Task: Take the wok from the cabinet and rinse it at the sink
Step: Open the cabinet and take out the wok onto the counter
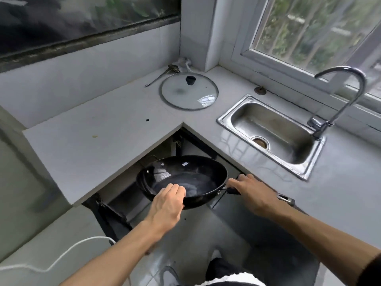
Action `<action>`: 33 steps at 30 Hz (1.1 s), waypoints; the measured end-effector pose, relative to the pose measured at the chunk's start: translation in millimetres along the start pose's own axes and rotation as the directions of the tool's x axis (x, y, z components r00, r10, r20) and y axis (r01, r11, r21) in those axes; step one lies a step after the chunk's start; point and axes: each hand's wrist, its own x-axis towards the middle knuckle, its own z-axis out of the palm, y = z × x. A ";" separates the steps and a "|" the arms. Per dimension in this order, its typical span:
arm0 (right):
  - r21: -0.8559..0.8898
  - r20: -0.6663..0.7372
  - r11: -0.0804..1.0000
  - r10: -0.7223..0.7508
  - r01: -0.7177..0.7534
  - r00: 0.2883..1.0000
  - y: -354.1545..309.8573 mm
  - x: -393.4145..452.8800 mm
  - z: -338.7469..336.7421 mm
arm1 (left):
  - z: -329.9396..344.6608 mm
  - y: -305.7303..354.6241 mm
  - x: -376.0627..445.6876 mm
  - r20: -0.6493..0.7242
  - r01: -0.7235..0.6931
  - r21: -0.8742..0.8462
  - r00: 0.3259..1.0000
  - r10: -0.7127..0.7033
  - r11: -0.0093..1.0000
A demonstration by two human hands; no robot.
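The round black metal wok (185, 178) is being held in front of the open corner cabinet (132, 195), below the table (99, 153) edge: left hand (167, 205) closed over its near rim, right hand (250, 193) gripping its handle, with the stainless-steel sink (270, 133) lying beyond.

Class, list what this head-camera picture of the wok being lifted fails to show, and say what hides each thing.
1. Wok handle, head view: the right hand covers it.
2. Near rim of the wok: under the left hand.
3. Cabinet interior: shadowed under the counter.
4. Utensil behind the lid: too small and blurred to identify.
5. Faucet: no water visible, handle position unclear.
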 end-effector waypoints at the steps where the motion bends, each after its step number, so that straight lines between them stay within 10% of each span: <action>1: 0.011 -0.011 1.000 0.026 -0.026 1.000 -0.3 -8.7 0.3 | -2.6 2.6 -0.8 -0.006 -0.036 0.001 0.999 0.036 0.999; 18: 0.057 -0.221 0.991 0.131 -0.121 0.967 19.5 -60.3 -37.7 | -69.6 39.4 25.8 -0.169 -0.217 0.091 0.958 0.230 0.972; 33: -0.026 -0.327 0.988 -0.155 0.155 0.932 69.5 68.0 -101.2 | -114.8 39.6 90.3 -0.328 0.132 0.186 0.942 -0.066 0.974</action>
